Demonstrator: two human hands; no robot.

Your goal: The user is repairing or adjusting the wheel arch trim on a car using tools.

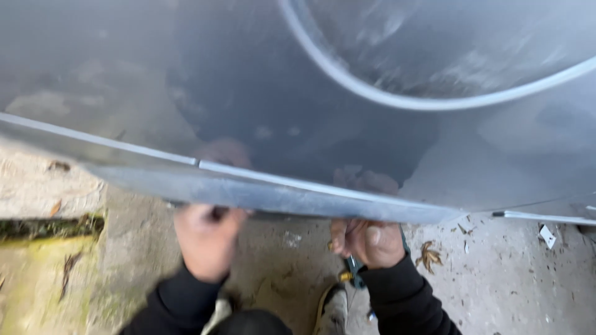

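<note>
Rough concrete ground (496,285) with dead leaves lies below a large grey metal panel (279,124) filling the upper view. Both hands grasp its lower edge: the left hand (208,239) curls under it, the right hand (367,242) is closed tight around the rim. It looks stiff, smooth, probably slippery and awkward; the folded bottom edge seems the surest hold.
</note>
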